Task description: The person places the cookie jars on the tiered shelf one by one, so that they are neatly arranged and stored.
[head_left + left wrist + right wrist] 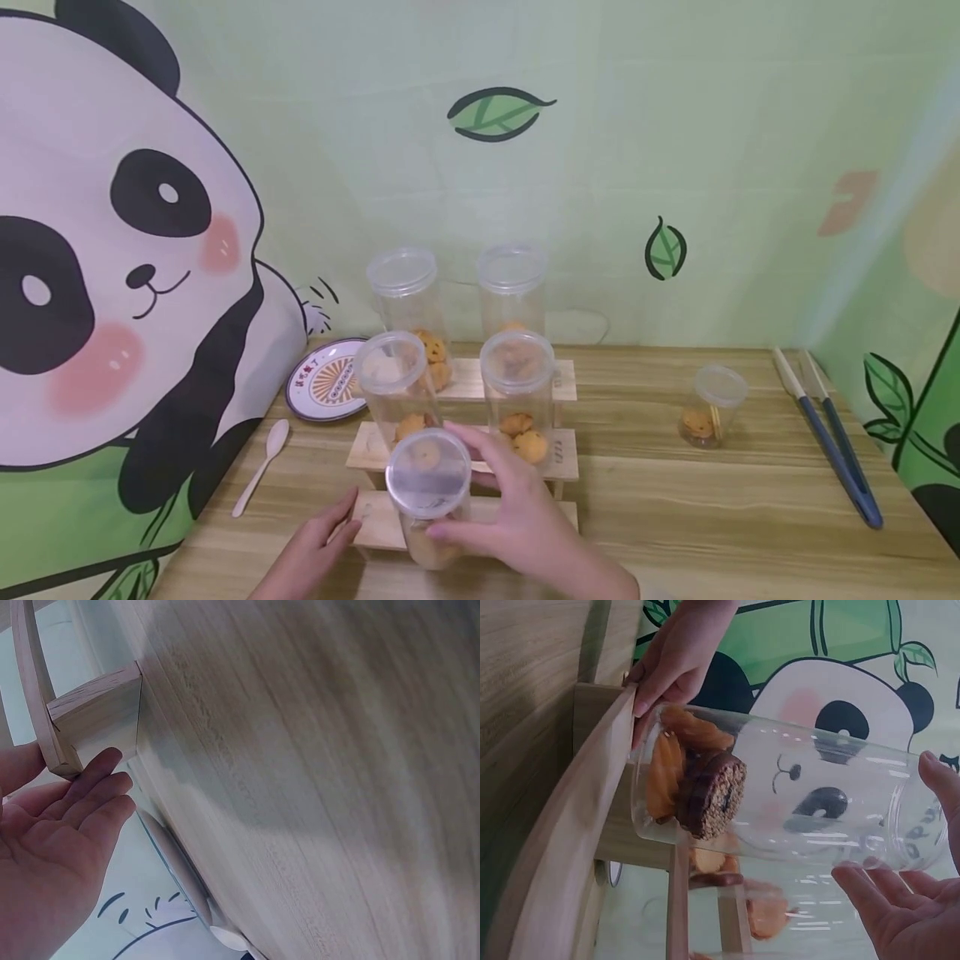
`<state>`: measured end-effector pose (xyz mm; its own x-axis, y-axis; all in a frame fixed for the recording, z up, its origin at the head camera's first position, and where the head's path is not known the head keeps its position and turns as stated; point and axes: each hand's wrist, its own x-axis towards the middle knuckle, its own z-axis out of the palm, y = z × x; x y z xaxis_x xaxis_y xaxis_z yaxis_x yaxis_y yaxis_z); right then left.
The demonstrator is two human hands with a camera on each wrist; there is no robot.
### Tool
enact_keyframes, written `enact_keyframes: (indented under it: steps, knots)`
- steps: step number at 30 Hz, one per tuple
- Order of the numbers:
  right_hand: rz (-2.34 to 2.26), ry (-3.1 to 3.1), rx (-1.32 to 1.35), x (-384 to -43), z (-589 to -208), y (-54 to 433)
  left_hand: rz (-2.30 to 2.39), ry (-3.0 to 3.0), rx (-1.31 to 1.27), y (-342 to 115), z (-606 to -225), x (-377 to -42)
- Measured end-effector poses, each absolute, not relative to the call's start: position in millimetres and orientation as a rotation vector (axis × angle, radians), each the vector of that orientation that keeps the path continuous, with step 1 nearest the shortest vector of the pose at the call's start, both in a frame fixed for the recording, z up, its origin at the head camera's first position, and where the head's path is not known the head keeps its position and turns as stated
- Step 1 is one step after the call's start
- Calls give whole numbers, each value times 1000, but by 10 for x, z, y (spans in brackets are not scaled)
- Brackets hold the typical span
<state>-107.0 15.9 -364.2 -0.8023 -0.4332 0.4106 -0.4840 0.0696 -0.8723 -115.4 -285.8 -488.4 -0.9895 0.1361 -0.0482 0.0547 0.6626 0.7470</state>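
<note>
My right hand (528,517) grips a tall clear jar (429,479), thumb on one side and fingers on the other near its lid end. The jar's base is close over the lowest step of a three-step wooden rack (375,521). Orange-brown biscuits and a dark speckled one (716,795) lie at the jar's bottom in the right wrist view. With its thumb and fingertips, my left hand (56,847) holds the left end of that lowest step. Two lidded jars (517,367) stand on the middle step, and two more (405,279) on the top step, all with biscuits inside.
A small lidded jar (712,408) with biscuits stands to the right of the rack. Tongs with blue handles (836,450) lie at the far right. On the left are a patterned plate (315,400) and a white spoon (262,467). A panda-print backdrop (600,150) rises behind.
</note>
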Motion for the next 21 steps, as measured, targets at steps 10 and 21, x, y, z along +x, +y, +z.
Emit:
enact_keyframes:
  steps: [10, 21]
  knots:
    - [1760, -2237, 1051, -1213, -3952, -68, 1258, 2790, 166, -2844, -4872, -1141]
    - [1746, -2193, 1073, -1187, -3949, -216, 1267, 2809, 207, -2852, -4868, -1132]
